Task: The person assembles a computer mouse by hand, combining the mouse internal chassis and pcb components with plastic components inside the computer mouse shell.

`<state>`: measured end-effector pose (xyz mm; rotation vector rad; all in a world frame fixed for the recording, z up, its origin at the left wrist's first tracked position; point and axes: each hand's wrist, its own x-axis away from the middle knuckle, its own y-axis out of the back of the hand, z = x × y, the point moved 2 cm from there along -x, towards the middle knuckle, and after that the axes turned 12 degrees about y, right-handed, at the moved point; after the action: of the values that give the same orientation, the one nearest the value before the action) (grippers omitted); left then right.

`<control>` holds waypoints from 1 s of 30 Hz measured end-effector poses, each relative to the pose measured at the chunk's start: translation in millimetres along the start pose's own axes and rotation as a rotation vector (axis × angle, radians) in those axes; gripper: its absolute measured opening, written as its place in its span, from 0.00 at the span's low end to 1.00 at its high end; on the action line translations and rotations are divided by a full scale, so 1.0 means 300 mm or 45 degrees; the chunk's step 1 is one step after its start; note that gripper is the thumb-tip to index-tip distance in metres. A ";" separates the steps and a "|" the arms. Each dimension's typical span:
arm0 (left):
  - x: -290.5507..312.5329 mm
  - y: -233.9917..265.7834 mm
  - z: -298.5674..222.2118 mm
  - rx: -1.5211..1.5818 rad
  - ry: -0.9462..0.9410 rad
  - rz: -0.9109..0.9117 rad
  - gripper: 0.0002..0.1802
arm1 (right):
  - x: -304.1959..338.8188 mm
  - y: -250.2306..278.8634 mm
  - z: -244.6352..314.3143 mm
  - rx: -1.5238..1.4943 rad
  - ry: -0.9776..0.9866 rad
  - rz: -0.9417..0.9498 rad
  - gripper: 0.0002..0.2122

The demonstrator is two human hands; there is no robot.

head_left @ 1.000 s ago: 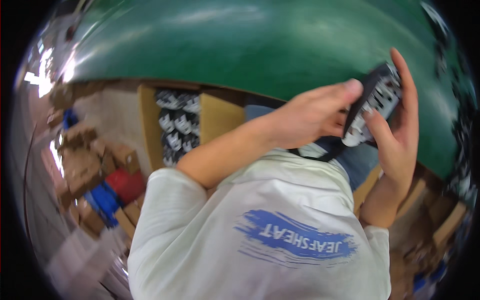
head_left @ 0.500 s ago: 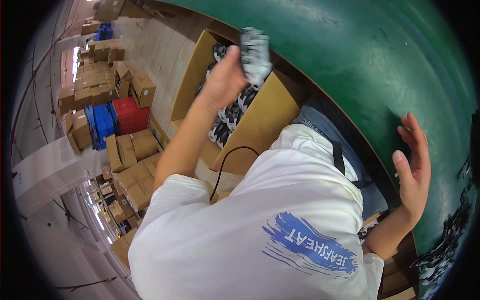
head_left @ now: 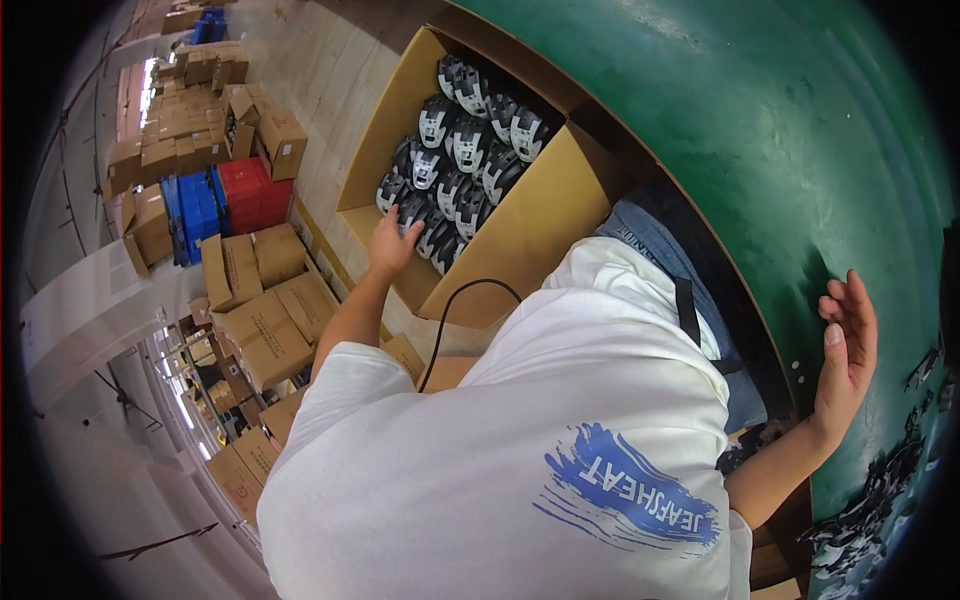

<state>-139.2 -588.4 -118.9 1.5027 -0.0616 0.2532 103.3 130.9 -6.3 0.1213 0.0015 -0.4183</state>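
At the near left end of a cardboard box, my left hand reaches in over the rim. Its thumb and fingers sit on either side of a black and white moulded plastic shell; its grip is partly hidden. Rows of similar domed shells fill the box. My right hand is over the green tabletop on the right, empty, its fingers loosely curled and the thumb apart.
Black and white parts lie heaped at the table's right side. A black cable loops between my body and the box. Stacked cartons, blue crates and a red crate stand on the left.
My left hand has come down and nearer, from holding a grey-white shell above the box to the shells at its near left end. My right hand has shifted slightly right and nearer.
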 end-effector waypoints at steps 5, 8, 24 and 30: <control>-0.012 -0.029 -0.016 -0.093 0.173 0.163 0.43 | 0.010 0.014 -0.003 0.015 0.018 -0.042 0.26; -0.040 -0.053 0.045 -0.024 0.083 0.014 0.42 | 0.006 0.002 -0.003 -0.021 0.029 -0.099 0.25; -0.181 0.476 -1.178 0.880 -0.813 -0.531 0.27 | 0.028 0.018 0.095 0.172 0.281 0.054 0.20; 0.065 0.565 -1.778 1.119 -1.391 -0.189 0.26 | 0.142 0.081 0.064 0.246 0.388 -0.153 0.19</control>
<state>-216.6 -49.6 12.4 2.3448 -0.7861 -0.7885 151.5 133.4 14.5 0.3756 0.2700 -0.5167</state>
